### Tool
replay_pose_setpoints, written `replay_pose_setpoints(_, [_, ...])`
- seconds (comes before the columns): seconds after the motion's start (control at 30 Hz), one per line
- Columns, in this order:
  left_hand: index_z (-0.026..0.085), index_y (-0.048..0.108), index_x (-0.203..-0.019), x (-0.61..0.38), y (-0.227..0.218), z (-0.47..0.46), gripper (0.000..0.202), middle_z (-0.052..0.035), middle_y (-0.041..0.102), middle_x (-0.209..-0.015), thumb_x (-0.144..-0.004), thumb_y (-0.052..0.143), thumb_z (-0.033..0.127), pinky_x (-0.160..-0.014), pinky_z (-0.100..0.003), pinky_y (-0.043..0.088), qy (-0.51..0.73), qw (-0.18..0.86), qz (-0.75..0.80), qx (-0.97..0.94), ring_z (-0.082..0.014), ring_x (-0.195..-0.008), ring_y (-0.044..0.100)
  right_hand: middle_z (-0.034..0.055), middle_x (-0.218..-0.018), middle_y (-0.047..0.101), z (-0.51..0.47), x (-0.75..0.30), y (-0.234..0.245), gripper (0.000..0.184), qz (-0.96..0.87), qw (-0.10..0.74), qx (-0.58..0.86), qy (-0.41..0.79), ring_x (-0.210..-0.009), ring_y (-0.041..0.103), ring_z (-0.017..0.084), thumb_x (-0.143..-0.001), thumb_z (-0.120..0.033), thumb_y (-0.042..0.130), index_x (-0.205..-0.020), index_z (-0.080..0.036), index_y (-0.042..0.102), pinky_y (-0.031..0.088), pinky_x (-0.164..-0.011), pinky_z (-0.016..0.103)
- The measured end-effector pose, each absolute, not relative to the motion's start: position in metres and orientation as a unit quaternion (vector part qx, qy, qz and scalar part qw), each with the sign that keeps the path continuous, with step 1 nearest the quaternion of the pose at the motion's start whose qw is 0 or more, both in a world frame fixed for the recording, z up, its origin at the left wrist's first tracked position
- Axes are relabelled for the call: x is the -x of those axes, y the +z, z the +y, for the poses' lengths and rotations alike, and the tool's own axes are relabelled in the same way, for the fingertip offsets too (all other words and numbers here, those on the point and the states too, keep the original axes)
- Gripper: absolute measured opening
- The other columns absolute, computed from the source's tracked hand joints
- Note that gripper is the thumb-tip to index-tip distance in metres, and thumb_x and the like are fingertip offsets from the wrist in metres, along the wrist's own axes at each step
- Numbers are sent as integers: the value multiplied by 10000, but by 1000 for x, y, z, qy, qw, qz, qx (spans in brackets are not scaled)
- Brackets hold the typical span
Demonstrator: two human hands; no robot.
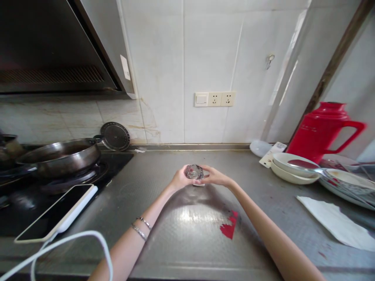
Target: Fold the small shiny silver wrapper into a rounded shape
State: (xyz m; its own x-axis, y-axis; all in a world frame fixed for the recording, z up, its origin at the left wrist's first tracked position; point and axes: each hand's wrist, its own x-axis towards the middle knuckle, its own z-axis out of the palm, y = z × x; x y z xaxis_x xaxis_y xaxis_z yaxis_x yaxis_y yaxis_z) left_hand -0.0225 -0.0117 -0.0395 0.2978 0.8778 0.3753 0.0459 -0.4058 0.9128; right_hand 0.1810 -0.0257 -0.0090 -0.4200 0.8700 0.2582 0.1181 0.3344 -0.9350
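Note:
A small clear glass [194, 171] sits between both hands, just above the steel counter [190, 218] near its middle. My left hand [180, 179] curls round the glass from the left; two thin bracelets show on that forearm. My right hand [215, 176] grips it from the right with fingers closed on its rim. The glass's inside cannot be made out.
A dark pan [60, 155] stands on the stove at left, with a phone [57, 212] and white cable by its front edge. Stacked white dishes [293, 167], a red thermos jug [320, 130] and a white napkin [336, 222] lie at right. Red scraps [230, 227] lie on the counter.

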Motion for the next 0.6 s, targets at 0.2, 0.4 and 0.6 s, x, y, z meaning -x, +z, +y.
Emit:
replay_pose_setpoints(0.2, [134,568,-1104,17,-27,-24,745,-127,672,-1097,-456,888,316,-921,-371,490,442,492,303,-686,-252,-1018,640,100,-1241,604,-26,-181,-8,694,-726,390,367,431,-1149,546,299,-476,-259,852,-1138,-193,654,423,-986,471])
replay_pose_setpoints(0.4, [150,622,-1084,12,-20,-26,709,-101,704,-999,-473,868,413,-825,-366,514,389,354,372,-765,-275,-939,647,122,-1305,550,-32,-197,-7,705,-744,388,372,397,-1124,565,289,-477,-295,867,-1140,-186,653,407,-1007,467])
replay_pose_setpoints(0.6, [142,625,-1065,-25,-11,-23,758,-103,679,-1025,-444,847,516,-831,-361,494,366,275,363,-811,-279,-937,629,105,-1236,575,-42,-239,-1,570,-805,358,389,269,-1160,527,299,-548,-434,832,-1048,-199,693,381,-1034,449])
